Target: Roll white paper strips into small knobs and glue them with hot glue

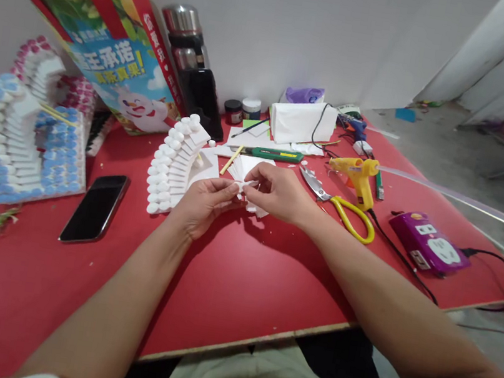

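Observation:
Over the middle of the red table (244, 301), my left hand (209, 201) and my right hand (280, 193) meet fingertip to fingertip. Both are closed in a pinch on a small white piece (247, 184), whose exact kind is too small to make out. More white scraps (256, 210) lie just beneath my fingers. Left of them stands a white curved stair-like model (174, 168), edged with rounded white knobs. White sheets (241, 167) and a thin yellow stick (231, 160) lie right behind my hands.
Yellow-handled scissors (352, 220), a yellow glue gun (358, 173) and a purple power socket (430, 244) with cords lie to the right. A green cutter knife (276, 154) lies behind. Leftward are a phone (94, 208), a blue-and-white model (26, 143) and a shopping bag (128, 69).

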A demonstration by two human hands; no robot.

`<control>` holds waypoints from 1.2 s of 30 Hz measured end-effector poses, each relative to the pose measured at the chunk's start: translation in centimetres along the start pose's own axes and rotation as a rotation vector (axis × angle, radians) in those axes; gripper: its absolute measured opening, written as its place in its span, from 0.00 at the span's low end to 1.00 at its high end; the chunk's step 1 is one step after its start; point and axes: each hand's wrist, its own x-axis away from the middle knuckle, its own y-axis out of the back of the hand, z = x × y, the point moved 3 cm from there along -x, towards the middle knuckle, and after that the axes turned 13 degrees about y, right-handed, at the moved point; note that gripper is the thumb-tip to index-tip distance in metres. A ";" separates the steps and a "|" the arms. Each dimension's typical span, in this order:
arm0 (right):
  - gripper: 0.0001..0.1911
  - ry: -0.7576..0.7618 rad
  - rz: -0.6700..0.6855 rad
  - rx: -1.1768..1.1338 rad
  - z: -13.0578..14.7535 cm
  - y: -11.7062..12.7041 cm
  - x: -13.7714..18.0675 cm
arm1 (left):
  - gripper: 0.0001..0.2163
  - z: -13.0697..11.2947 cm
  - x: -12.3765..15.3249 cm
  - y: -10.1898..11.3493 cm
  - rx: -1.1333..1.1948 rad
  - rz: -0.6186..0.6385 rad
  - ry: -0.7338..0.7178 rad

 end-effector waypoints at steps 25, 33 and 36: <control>0.08 -0.128 -0.056 -0.320 -0.1 -0.8 0.2 | 0.13 -0.2 0.7 -1.0 -0.169 -0.171 -0.216; 0.10 -0.043 0.051 -0.364 0.4 -0.2 0.3 | 0.15 -0.7 1.5 -1.4 -0.211 -0.139 -0.218; 0.08 -0.004 0.055 -0.219 0.3 -0.2 0.4 | 0.15 -0.5 1.3 -1.3 -0.229 -0.122 -0.194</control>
